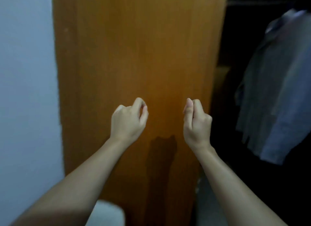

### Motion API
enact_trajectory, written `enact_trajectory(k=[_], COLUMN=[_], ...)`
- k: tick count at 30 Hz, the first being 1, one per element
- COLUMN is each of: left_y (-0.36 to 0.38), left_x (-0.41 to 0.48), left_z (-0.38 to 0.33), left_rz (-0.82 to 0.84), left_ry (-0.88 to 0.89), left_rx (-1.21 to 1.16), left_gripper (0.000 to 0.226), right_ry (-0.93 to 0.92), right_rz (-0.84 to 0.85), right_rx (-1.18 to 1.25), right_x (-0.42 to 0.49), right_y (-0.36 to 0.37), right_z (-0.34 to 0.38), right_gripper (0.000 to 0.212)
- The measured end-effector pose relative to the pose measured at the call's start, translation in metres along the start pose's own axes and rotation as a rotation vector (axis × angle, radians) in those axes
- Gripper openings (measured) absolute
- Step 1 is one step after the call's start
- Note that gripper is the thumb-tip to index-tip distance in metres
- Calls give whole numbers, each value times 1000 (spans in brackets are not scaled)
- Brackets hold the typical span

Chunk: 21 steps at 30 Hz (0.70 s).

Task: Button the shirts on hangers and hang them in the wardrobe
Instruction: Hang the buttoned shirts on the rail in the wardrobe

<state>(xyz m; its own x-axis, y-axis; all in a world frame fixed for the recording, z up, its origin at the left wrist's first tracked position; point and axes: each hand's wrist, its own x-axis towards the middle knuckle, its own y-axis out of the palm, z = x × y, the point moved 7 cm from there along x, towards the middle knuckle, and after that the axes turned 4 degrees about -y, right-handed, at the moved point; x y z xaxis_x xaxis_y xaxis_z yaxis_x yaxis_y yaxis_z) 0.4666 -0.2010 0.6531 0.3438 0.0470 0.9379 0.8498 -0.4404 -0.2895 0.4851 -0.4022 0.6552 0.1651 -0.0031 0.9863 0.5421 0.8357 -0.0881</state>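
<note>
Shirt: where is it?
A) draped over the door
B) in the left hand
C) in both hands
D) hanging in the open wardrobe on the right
D: the shirt hangs in the dark wardrobe, right of the door; the left hand and right hand hold nothing.

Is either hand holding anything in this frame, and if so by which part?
Nothing. The left hand and right hand are both curled and empty before the wooden door.

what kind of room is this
Most likely a bedroom, though little shows: a wardrobe's wooden door, a grey shirt hanging in the dark open compartment beside it, and a pale wall on the left.
</note>
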Motion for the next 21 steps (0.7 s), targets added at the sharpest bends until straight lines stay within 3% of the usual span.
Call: enact_trajectory(k=[3, 8, 13, 16, 18, 21], left_y=[-27, -100, -185, -216, -218, -201], left_x=[-110, -316, -522, -626, -679, -737], left_z=[72, 193, 279, 292, 292, 292], left_rz=[161, 506, 941, 1089, 1154, 1229], left_ry=[-128, -514, -1220, -1510, -1611, -1603], left_rx=[160, 410, 469, 471, 435, 414], left_gripper=[17, 20, 20, 26, 28, 31], right_ry=[97, 154, 165, 213, 197, 119], right_rz=[290, 832, 1343, 1645, 1816, 1922], right_rx=[103, 194, 244, 313, 329, 273], right_x=[-121, -332, -518, -611, -663, -718], right_y=[81, 181, 248, 276, 294, 323], right_z=[39, 117, 178, 196, 205, 203], right_gripper=[39, 40, 32, 26, 21, 15])
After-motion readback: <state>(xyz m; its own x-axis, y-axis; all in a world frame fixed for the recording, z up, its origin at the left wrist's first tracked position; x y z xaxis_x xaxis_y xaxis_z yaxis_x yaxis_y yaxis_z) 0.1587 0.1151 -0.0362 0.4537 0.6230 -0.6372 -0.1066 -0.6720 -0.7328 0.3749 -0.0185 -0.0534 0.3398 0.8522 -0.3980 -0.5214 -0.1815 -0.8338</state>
